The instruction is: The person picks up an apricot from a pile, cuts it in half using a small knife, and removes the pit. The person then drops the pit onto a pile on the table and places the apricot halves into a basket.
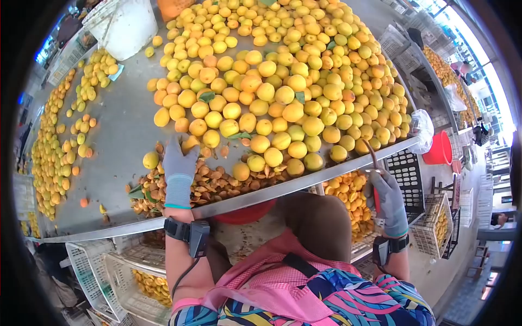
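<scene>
My left hand (180, 160), in a grey glove, is over the near edge of the fruit heap. Its fingers and thumb are closed about an apricot (190, 143). Just beside and below that hand lies a pile of brown apricot stones (217, 182). My right hand (387, 198), also gloved, is beyond the table's front rim on the right. It grips a red-handled tool (376, 200) with a thin curved metal end pointing up; its exact kind is hard to make out. Whole yellow-orange apricots (293, 112) form a large heap ahead of both hands.
The metal table (125, 125) has a raised front rim. More apricots (51, 146) line its left side, and a white bucket (122, 27) stands at the back left. Below the rim are a crate of apricot halves (350, 204), a black crate (405, 174) and a red bucket (438, 149).
</scene>
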